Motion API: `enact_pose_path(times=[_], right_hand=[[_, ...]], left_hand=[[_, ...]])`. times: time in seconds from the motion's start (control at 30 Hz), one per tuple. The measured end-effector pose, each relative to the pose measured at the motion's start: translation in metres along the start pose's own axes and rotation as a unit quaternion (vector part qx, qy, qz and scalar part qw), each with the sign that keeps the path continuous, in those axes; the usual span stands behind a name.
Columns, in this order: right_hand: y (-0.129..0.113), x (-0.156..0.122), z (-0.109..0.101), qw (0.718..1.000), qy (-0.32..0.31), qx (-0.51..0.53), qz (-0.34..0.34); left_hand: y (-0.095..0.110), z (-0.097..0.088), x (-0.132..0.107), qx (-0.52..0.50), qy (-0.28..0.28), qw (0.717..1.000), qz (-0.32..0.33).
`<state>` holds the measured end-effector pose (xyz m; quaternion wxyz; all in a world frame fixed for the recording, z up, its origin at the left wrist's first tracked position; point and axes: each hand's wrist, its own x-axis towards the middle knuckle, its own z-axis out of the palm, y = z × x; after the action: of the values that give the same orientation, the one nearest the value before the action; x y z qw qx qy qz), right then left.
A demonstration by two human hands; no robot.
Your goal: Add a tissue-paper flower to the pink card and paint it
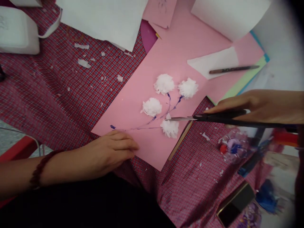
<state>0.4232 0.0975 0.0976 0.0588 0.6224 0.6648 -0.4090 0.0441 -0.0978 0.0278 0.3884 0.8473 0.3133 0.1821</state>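
A pair of scissors (211,117) with black handles is gripped in my right hand (263,106). Its blade tips touch or hover over a white fluffy paper flower (169,128), the lowest of several on the pink paper (133,107). Thin blue-purple stems (163,112) run between the flowers and a dark blue spot near the left corner. My left hand (114,150), a dark red bead bracelet on its wrist, lies palm down across the lower left edge of that paper, fingers stretched out and holding nothing.
Paper scraps (84,63) litter the red checked tablecloth (59,104). A dark brush or pen (234,69) rests on a white paper piece. White sheets (102,19) lie behind; a phone (236,204) and a clear plastic palette (234,145) are at right.
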Motion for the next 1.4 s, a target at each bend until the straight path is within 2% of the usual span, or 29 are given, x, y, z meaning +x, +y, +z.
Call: enact_pose_path(times=[0.17,0.23,0.33,0.37,0.43,0.63,0.77,1.0,1.17,1.4], right_hand=[[-0.002,0.008,-0.009,0.999,-0.004,0.014,0.040],[-0.003,0.020,-0.019,0.992,-0.083,0.007,0.095],[-0.004,0.039,-0.030,0.953,-0.259,0.006,0.159],[-0.004,0.042,-0.031,0.941,-0.300,0.015,0.157],[-0.008,0.043,-0.030,0.931,-0.337,0.038,0.132],[-0.029,0.028,-0.018,0.940,-0.325,0.043,0.093],[-0.035,0.029,-0.017,0.934,-0.354,0.038,0.041],[-0.036,0.030,-0.020,0.947,-0.316,-0.030,0.040],[-0.029,0.030,-0.024,0.947,-0.315,-0.045,0.054],[-0.026,0.030,-0.024,0.948,-0.309,-0.073,0.009]], left_hand=[[-0.001,-0.001,0.000,-0.008,0.003,1.000,0.002],[-0.001,0.000,0.000,-0.008,0.004,1.000,0.002],[-0.001,0.001,-0.001,-0.009,0.000,1.000,0.001],[-0.001,0.001,-0.001,-0.011,-0.001,1.000,0.000],[-0.001,0.001,-0.001,-0.016,-0.005,1.000,-0.004],[-0.002,0.002,-0.003,-0.026,-0.002,1.000,-0.007],[-0.003,0.003,-0.003,-0.032,0.007,0.999,-0.003],[-0.002,0.001,-0.002,-0.020,0.004,1.000,-0.005],[-0.003,0.002,-0.002,-0.023,0.006,1.000,-0.002],[-0.002,0.000,0.000,-0.022,0.011,1.000,-0.001]])
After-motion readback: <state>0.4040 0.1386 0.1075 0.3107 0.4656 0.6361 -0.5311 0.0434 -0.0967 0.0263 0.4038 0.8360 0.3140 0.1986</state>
